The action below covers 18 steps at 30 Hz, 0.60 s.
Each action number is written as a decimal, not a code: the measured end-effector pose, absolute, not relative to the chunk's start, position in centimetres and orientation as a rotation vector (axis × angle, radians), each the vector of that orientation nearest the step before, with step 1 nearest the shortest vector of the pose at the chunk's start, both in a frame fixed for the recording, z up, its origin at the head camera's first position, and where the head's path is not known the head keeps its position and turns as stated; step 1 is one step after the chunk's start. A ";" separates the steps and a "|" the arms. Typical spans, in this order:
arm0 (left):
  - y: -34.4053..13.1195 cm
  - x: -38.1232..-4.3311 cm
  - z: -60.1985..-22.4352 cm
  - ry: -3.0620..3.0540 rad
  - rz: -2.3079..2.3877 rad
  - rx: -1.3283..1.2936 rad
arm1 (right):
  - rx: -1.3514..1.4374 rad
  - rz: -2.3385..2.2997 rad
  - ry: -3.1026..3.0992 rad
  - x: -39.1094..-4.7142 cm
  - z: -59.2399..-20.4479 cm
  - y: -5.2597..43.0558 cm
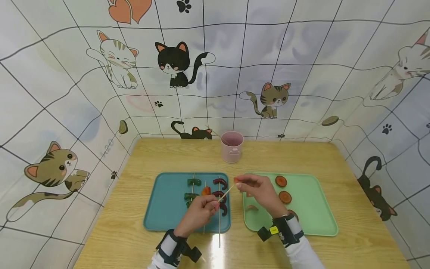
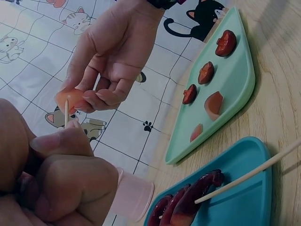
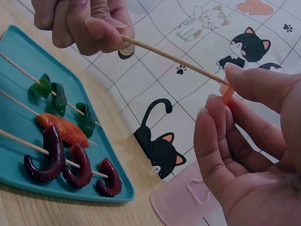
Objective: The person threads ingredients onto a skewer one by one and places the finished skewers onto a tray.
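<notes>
Above the trays, my left hand (image 1: 199, 210) grips a thin wooden skewer (image 3: 174, 59) that points up to the right. Thumb and fingers of my right hand (image 1: 263, 193) pinch a small orange, toy-like food piece (image 2: 71, 100) at the skewer's tip. Below the left hand is a blue tray (image 1: 158, 209) with three loaded skewers: green pepper-like pieces (image 3: 59, 99), an orange piece (image 3: 63, 128) and dark red tentacles (image 3: 77, 162). Beneath the right hand lies a light green tray (image 1: 314, 203), holding several brown mushroom-like caps (image 2: 225, 43) and pale orange pieces (image 2: 214, 104).
A pink cup (image 1: 231, 152) with a thin stick in it stands behind the trays. Both trays rest side by side on a wooden table (image 1: 114, 224). Cat-printed sheeting (image 1: 221, 82) encloses the table at the back and sides.
</notes>
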State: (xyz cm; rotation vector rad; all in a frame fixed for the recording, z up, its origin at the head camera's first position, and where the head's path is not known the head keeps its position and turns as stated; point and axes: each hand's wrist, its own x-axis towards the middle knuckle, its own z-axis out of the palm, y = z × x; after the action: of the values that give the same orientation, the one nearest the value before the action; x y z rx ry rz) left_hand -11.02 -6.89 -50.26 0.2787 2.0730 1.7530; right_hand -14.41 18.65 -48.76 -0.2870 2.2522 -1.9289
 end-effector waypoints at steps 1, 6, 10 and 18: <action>-6.9 -11.0 -50.3 2.083 1.749 0.281 | -0.280 -1.924 2.247 -14.4 -48.8 18.6; -7.1 -10.9 -50.3 2.115 1.735 0.294 | -0.254 -1.884 2.248 -14.3 -49.0 18.5; -7.2 -10.9 -50.4 2.138 1.722 0.310 | -0.242 -1.868 2.258 -14.2 -49.1 18.4; -7.2 -10.8 -50.3 2.177 1.708 0.352 | -0.234 -1.903 2.177 -14.1 -49.5 18.5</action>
State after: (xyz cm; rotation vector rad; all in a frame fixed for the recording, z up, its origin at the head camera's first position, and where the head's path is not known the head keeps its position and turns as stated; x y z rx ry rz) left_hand -10.83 -7.24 -50.34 0.3518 2.1771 1.7078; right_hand -14.09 18.47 -49.50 -0.2341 2.1770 -1.9031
